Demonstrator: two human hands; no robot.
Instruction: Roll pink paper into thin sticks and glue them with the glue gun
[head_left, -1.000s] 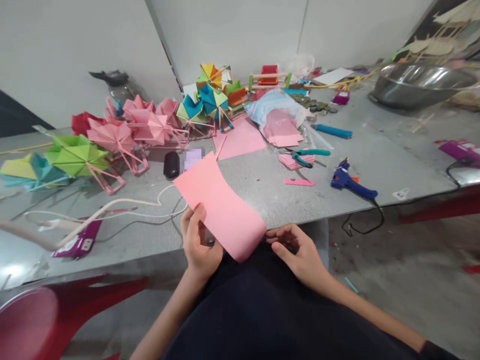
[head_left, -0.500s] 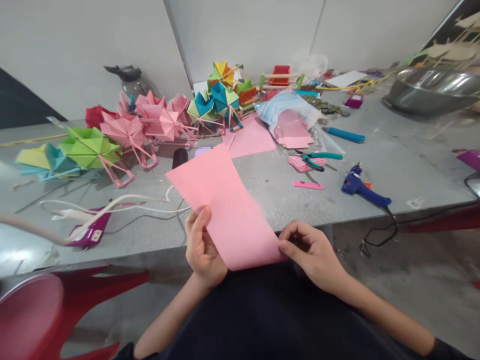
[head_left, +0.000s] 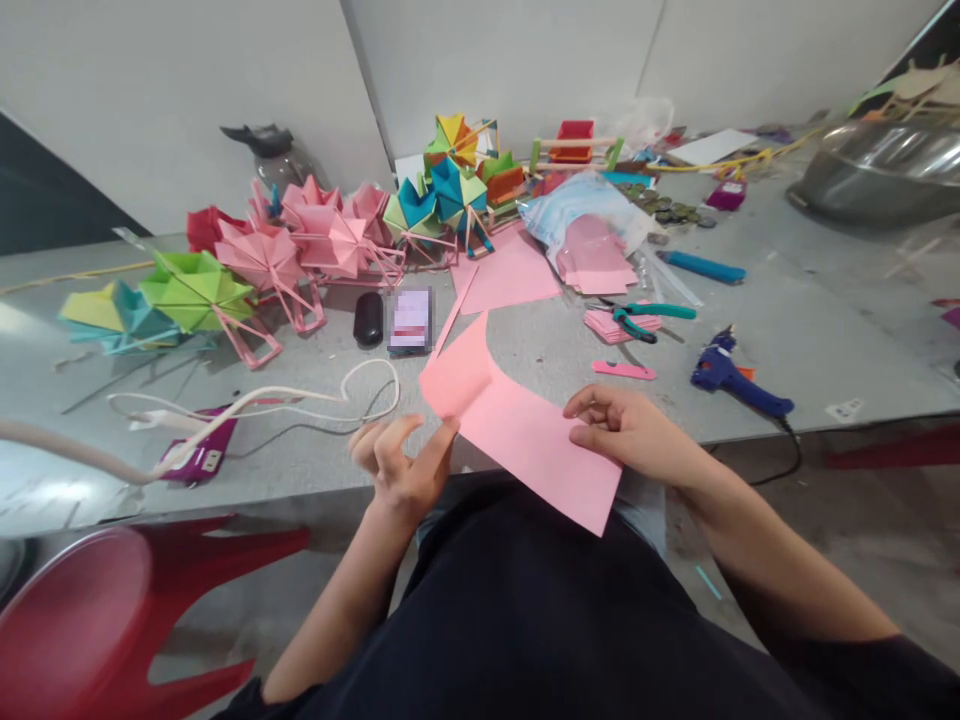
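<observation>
A long pink paper sheet [head_left: 540, 440] slants between my two hands above the table's front edge. Its far left end bends upward, with a crease or shadow across the bend. At the sheet's left edge my left hand [head_left: 405, 475] pinches the paper with its fingertips, the other fingers curled and apart from it. My right hand [head_left: 630, 430] grips the upper right edge between thumb and fingers. Beyond the sheet lie a thin pink strip [head_left: 455, 312] and a larger pink sheet [head_left: 514, 270].
Folded-paper models [head_left: 262, 255] line the back left. Pliers [head_left: 637, 320], a pink cutter [head_left: 624, 370] and a blue glue gun [head_left: 739, 378] lie at right. A white cable [head_left: 262, 400], a black case [head_left: 368, 320] and a phone-like object [head_left: 410, 320] are at left. A red stool [head_left: 75, 610] stands lower left.
The sheet has swung round, its near end now pointing down to the right and its far end curling. My right hand has moved up; my left fingers have shifted along the edge.
</observation>
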